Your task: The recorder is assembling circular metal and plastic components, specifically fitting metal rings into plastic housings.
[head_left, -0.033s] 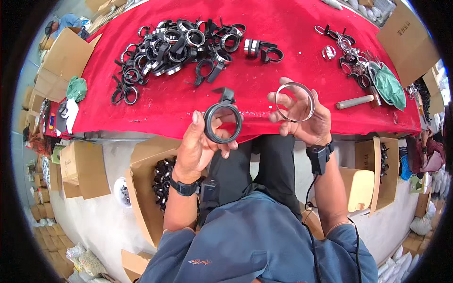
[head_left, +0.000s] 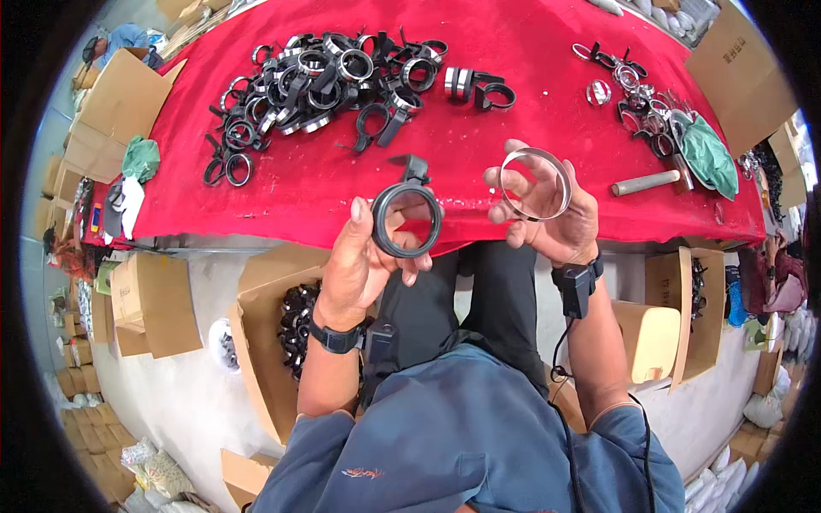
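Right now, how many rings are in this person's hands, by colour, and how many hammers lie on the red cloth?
Black ring, left hand: 1
Silver ring, right hand: 1
Hammer: 1
Total: 3

It is bright all over, with soft shadows. The red surface [head_left: 513,51] looks very strong, the floor [head_left: 701,410] looks nearly white, and the thin silver ring [head_left: 565,192] shines. Near the round black edge, everything bends and gets fuzzy.
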Tool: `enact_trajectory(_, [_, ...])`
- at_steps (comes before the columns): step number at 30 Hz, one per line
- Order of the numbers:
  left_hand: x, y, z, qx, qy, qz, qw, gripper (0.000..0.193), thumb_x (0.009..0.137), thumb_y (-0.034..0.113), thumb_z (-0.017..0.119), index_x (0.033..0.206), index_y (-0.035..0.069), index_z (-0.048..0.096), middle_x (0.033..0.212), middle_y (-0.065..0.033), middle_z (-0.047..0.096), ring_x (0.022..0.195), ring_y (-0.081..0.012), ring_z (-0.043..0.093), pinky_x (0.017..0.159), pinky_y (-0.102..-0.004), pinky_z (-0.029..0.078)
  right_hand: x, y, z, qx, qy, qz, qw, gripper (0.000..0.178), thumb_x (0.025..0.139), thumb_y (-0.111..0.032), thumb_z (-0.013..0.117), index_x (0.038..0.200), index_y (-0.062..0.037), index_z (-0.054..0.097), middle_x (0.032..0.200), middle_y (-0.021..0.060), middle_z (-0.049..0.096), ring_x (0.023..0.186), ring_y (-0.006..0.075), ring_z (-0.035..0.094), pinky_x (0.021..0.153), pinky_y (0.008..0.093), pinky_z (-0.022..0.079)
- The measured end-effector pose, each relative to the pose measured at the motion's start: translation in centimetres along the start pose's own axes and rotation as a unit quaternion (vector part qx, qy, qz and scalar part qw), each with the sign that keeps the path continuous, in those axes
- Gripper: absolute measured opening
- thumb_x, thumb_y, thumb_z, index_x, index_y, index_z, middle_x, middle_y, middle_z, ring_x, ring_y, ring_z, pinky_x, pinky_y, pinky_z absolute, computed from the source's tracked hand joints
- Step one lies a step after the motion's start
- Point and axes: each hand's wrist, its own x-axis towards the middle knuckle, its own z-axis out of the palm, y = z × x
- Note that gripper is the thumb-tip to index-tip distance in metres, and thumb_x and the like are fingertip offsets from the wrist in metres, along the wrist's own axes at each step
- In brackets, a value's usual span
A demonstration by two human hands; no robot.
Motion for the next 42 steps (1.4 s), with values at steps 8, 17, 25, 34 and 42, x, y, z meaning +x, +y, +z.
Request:
enact_trajectory(8, [-1.1, 0.4, 2.8, 0.12, 0.04, 0.026, 0.992, 0.087, 0.103, 0.055, 0.061, 0.159, -0.007, 0.036, 0.151, -0.034, 0.051, 0.097, -0.0341, 0.074, 0.066, -0.0365, 0.061, -0.1, 3.0, -1.1, 0.083, -0.108, -0.013, 0.991, 0.081, 0.102, -0.045, 0.067, 0.168, -0.0126, 0.033, 0.161, 0.0391, 0.037, 0.133, 0.0553, 0.058, 0.091, 0.0573, 0.065])
enact_trajectory(17, [-1.6, 0.2, 3.6, 0.094, -0.007, 0.064, 0.993, 0.097, 0.089, 0.022, 0.08, 0.165, -0.002, 0.025, 0.151, -0.0236, 0.047, 0.129, -0.0405, 0.063, 0.097, -0.0489, 0.06, -0.8, 3.7, -1.0, -0.066, -0.183, -0.092, 0.977, 0.063, 0.093, -0.023, 0.073, 0.154, -0.0171, 0.057, 0.164, 0.0408, 0.033, 0.149, 0.0587, 0.041, 0.107, 0.0627, 0.056])
enact_trajectory(25, [-1.6, -0.4, 4.0, 0.142, 0.037, 0.054, 0.988, 0.104, 0.08, 0.032, 0.082, 0.162, -0.004, 0.027, 0.153, -0.0387, 0.046, 0.131, -0.0475, 0.063, 0.092, -0.05, 0.065, -1.3, 3.9, -0.2, -0.045, -0.172, -0.067, 0.982, 0.054, 0.093, -0.023, 0.073, 0.146, -0.0158, 0.06, 0.161, 0.0408, 0.037, 0.149, 0.0611, 0.038, 0.109, 0.0665, 0.054])
enact_trajectory(34, [-1.4, -0.7, 3.8, 0.132, 0.002, 0.056, 0.99, 0.1, 0.083, 0.029, 0.08, 0.162, -0.003, 0.028, 0.153, -0.0352, 0.048, 0.132, -0.0482, 0.063, 0.094, -0.0515, 0.064, -1.3, 4.8, -0.5, -0.049, -0.185, -0.117, 0.974, 0.053, 0.097, -0.026, 0.073, 0.148, -0.0193, 0.059, 0.163, 0.0384, 0.035, 0.152, 0.0599, 0.035, 0.111, 0.0694, 0.051])
enact_trajectory(42, [-1.5, -0.6, 3.3, 0.061, 0.01, 0.046, 0.997, 0.087, 0.094, 0.022, 0.076, 0.163, -0.002, 0.029, 0.147, -0.0237, 0.053, 0.124, -0.0416, 0.069, 0.093, -0.0469, 0.063, -2.0, 4.9, 0.6, 0.064, 0.028, -0.065, 0.995, 0.065, 0.102, -0.039, 0.071, 0.159, -0.0187, 0.048, 0.166, 0.0372, 0.033, 0.151, 0.0577, 0.039, 0.101, 0.0632, 0.06])
